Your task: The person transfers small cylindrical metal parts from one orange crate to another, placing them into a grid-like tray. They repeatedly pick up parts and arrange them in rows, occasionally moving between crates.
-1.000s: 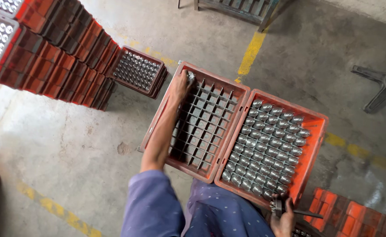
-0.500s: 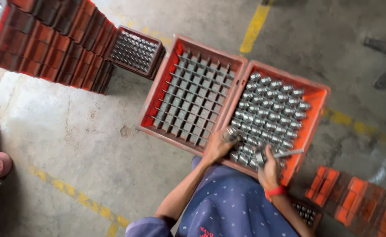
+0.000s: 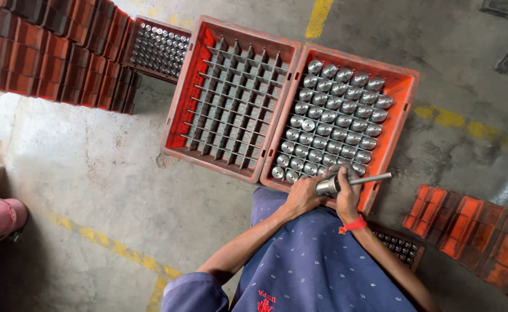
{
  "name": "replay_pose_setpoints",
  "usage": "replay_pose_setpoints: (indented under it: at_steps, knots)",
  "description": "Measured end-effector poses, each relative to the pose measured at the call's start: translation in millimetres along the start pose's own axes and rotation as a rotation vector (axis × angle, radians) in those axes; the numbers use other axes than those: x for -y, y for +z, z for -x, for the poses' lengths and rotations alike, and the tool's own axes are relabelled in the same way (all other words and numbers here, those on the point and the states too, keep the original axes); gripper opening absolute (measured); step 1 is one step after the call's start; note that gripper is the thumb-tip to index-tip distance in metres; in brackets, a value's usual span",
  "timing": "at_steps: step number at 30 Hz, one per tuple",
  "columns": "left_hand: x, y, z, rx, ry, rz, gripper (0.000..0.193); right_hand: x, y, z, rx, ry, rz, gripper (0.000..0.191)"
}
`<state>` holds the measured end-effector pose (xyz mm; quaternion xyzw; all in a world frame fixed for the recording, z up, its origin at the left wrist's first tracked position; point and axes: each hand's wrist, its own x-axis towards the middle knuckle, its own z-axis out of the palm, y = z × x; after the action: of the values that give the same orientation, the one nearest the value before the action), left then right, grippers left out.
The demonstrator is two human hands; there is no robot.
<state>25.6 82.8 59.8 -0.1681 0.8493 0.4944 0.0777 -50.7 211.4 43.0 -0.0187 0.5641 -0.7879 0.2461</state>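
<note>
Two orange crates sit side by side on the concrete floor. The left crate holds only a bare metal grid of dividers. The right crate is packed with several shiny metal cylinders standing in rows. At its near edge, my left hand grips one metal cylinder lifted out of the rows. My right hand, with a red band at the wrist, holds a thin metal rod whose end meets that cylinder. My blue patterned garment fills the bottom.
Stacked orange crates line the top left, beside one crate of metal parts. More orange crates lie at the right, and a crate of small parts sits under my right arm. A pink object is at far left.
My left hand came back from the far edge of the bare-grid crate to the near edge of the full crate and took hold of a cylinder. My right hand brought the rod up to it.
</note>
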Motion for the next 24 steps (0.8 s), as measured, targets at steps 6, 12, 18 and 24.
replay_pose_setpoints:
  at_steps: [6, 12, 18, 24]
  knots:
    - [-0.5, 3.6, -61.0, 0.112, 0.079, -0.314, 0.037, 11.6, -54.0, -18.3, -0.483, 0.048, -0.239, 0.023]
    - [-45.9, -20.9, -230.5, -0.117, 0.332, -0.750, 0.019, 23.7, -125.1, -10.9, -0.689, -0.171, -0.312, 0.025]
    - [-115.5, 2.9, -300.1, -0.377, 0.437, -1.047, 0.017, 11.8, -132.4, 28.0, -0.747, -0.150, -0.328, 0.024]
    - [-116.6, -9.6, -300.0, -0.272, 0.625, -0.961, 0.043, 2.6, -129.4, 44.6, -0.784, -0.099, -0.294, 0.025]
